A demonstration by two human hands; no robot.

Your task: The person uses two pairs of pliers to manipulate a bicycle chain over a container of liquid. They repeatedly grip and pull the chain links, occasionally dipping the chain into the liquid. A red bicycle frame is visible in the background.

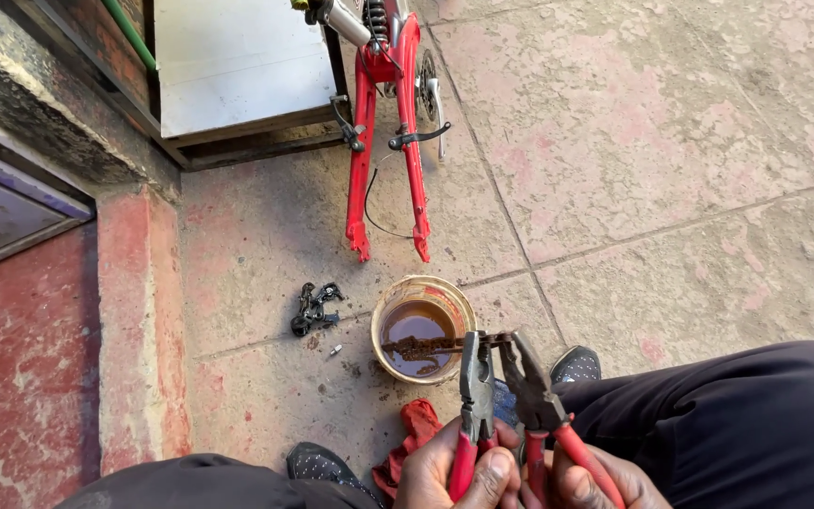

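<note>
Red bicycle frame (390,123): stands ahead of you, its rear fork ends resting on the pavement.
Tub (423,328): round, filled with brown liquid.
Two red-handled pliers: your left hand (459,468) is closed around the left pliers (475,401); your right hand (588,483) is closed around the right pliers (537,401). Both point away from you.
Chain (435,346): pinched between both noses, lying crosswise over the tub.
Derailleur (314,307): on the ground left of the tub.

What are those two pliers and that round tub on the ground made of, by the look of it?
Both pliers, the left pair and the right pair, look like dark, dull steel with red, probably plastic-coated handles. The tub looks like thin pale plastic, stained and grimy at the rim, holding brown liquid. The chain appears to be rusty, oily metal.
</note>
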